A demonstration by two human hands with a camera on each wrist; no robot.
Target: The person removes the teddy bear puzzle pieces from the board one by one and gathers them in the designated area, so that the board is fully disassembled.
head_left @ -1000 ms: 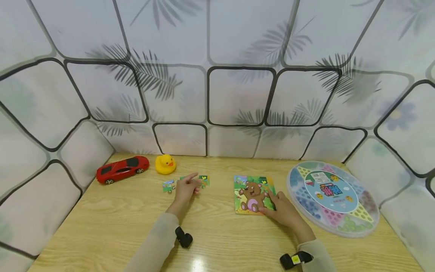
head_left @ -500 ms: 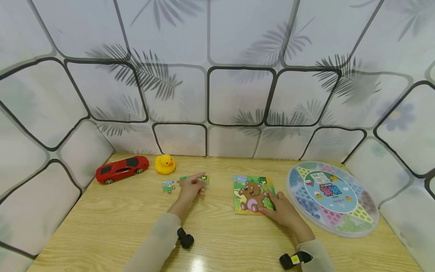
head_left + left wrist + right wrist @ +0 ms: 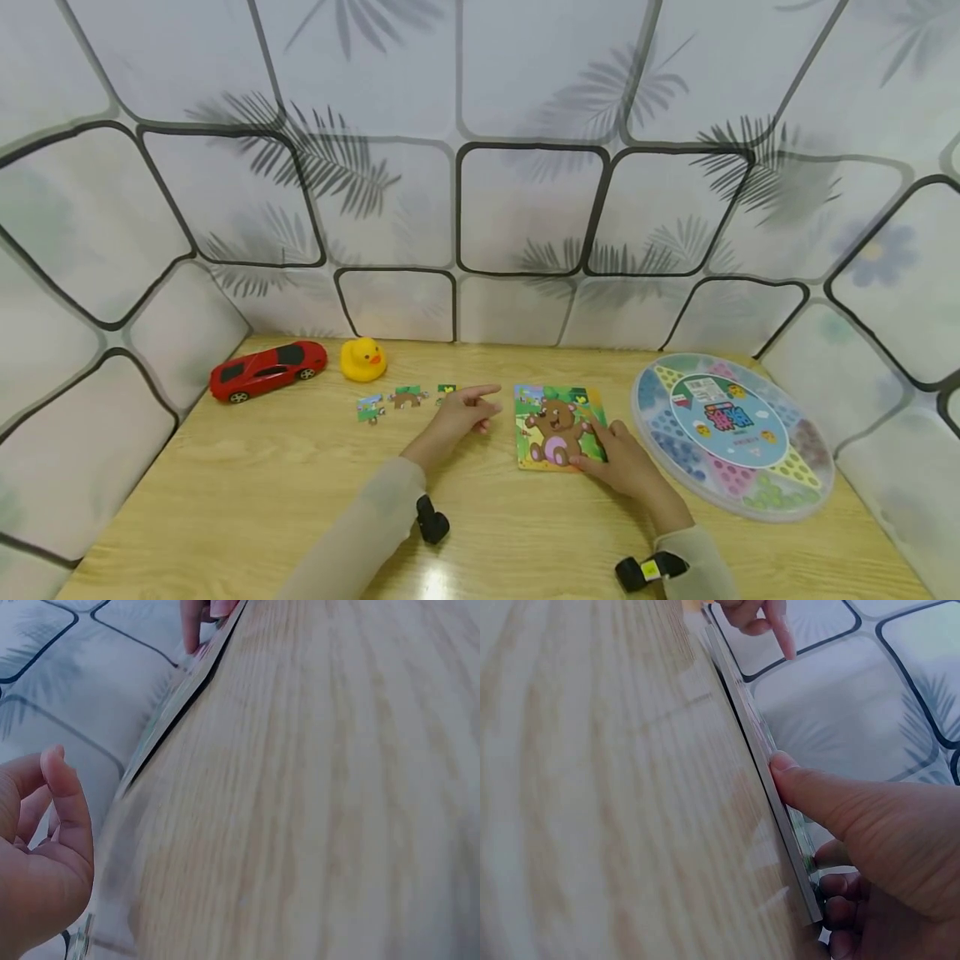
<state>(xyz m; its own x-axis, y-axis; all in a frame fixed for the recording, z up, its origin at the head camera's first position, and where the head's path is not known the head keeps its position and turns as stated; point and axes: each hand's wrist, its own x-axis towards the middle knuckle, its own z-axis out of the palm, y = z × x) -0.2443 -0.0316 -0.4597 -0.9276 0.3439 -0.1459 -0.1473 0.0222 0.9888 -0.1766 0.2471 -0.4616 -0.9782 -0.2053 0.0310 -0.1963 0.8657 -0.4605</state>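
Observation:
A square jigsaw puzzle board (image 3: 553,429) with a brown bear picture lies on the wooden table. My right hand (image 3: 628,468) holds its lower right corner, thumb at the near edge and index finger on the picture. In the right wrist view, the thumb (image 3: 810,791) presses the edge of the thin board. My left hand (image 3: 459,415) is just left of the board, index finger extended, the others loosely bent, holding nothing. Left of it lie a blue-green puzzle piece (image 3: 370,407), a brown-green piece (image 3: 408,397) and a green piece (image 3: 446,390), partly covered by the hand.
A yellow rubber duck (image 3: 363,360) and a red toy car (image 3: 268,371) stand at the back left. At the right lies a round Chinese checkers set (image 3: 798,483) under a clear cover. Patterned fabric (image 3: 517,217) walls the table at the back and sides.
My left hand has moved right, from over the loose puzzle pieces toward the board, uncovering the middle piece. My right hand and the board have stayed in place.

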